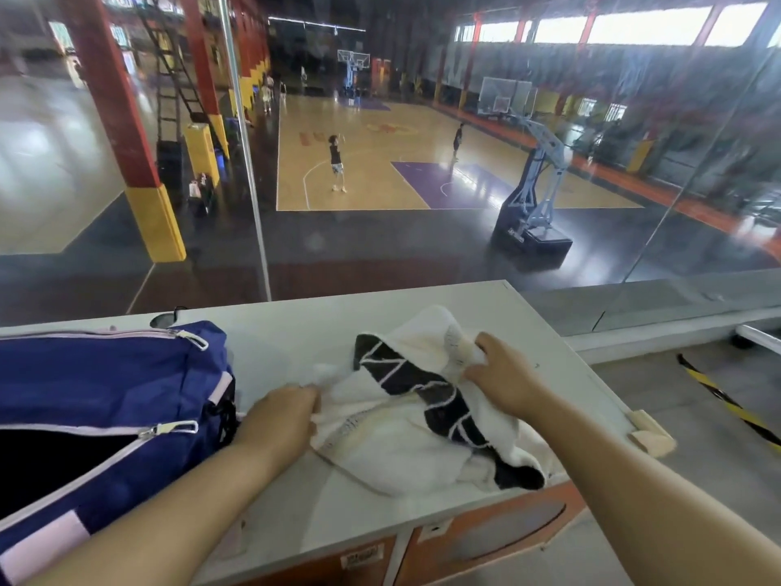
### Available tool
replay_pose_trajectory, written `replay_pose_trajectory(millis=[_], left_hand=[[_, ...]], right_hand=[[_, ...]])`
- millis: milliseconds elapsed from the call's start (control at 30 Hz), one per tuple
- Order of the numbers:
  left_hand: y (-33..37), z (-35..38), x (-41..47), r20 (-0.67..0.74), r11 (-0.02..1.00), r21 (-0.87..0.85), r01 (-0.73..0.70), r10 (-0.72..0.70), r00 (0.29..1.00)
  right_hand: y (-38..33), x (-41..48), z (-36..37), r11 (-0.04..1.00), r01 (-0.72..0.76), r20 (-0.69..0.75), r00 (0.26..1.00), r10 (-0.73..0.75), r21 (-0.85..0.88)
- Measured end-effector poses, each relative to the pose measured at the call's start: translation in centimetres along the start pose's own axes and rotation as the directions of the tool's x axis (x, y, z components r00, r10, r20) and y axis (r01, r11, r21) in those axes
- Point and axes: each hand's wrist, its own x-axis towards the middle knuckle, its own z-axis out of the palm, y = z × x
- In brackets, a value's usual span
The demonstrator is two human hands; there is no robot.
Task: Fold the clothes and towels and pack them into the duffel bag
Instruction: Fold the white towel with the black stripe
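- The grip of the left hand [283,416] is closed on the near-left edge of the cloth [393,454], fingers curled over the hem.
- The grip of the right hand [503,376] is closed on the far-right part of the same cloth, pinching a bunched fold.
- The cloth is white with a black band crossed by thin white lines. It lies crumpled on the worktop [296,336], between the 2 hands. I cannot tell whether it is a towel or a garment.
- A small pale lump sits in the folds just left of the right hand, too blurred to name.
- The duffel bag [105,387] stands at the left of the worktop, just beside the left hand. It is blue with pale pink trim, and its top is unzipped onto a dark inside whose contents I cannot make out.
- Progress, as a judgement: early or mid-way. This cloth is not yet folded, only spread out by its edges, so it has yet to be squared, folded and placed in the bag.
- Counts: 2 hands, 1 cloth in view, 1 bag, 2 zip pulls [193,338] on the bag.
- Outward: an orange-fronted cabinet [486,539] sits under the worktop, and beyond the glass lies a basketball court [380,162].
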Motion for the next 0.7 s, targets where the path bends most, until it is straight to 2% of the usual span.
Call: replay_pose_trajectory(millis=[67, 167, 267, 367, 433, 567, 700], left_hand=[[-0.7, -0.7, 0.9, -0.091, 1.000, -0.008, -0.012, 0.011, 0.996], [-0.5, -1.2, 1.7, -0.182, 0.999, -0.027, 0.018, -0.023, 0.983], [0.5, -0.8, 1.3, -0.104, 0.986, 0.021, 0.164, -0.161, 0.981], [1.2, 0.2, 0.2, -0.009, 0.974, 0.037, 0.222, -0.222, 0.975], [1.7, 0.6, -0.4, 0.016, 0.978, -0.022, 0.210, -0.209, 0.978], [2.7, 0.9, -1.0, 0.041, 0.931, -0.264, 0.251, -0.249, 0.968], [3.3, 1.4, -1.4, 0.038, 0.887, -0.403, 0.226, -0.230, 0.972]], right_hand=[[1.0, -0.4, -0.5, 1.000, -0.015, -0.034, 0.999, 0.015, 0.003], [1.9, -1.0, 0.0, 0.999, -0.025, 0.084, 0.996, 0.026, -0.023], [2.1, -1.5, 0.4, 0.997, -0.079, 0.158, 0.984, 0.081, -0.020], [2.1, -1.6, 0.3, 0.977, -0.171, 0.189, 0.971, 0.145, 0.127], [1.8, -1.2, 0.2, 0.952, -0.193, 0.185, 0.971, 0.151, 0.236], [0.9, -0.6, 0.3, 0.926, -0.128, 0.139, 0.987, 0.083, 0.356], [0.6, -0.6, 1.3, 0.949, -0.108, 0.160, 0.985, 0.062, 0.295]])
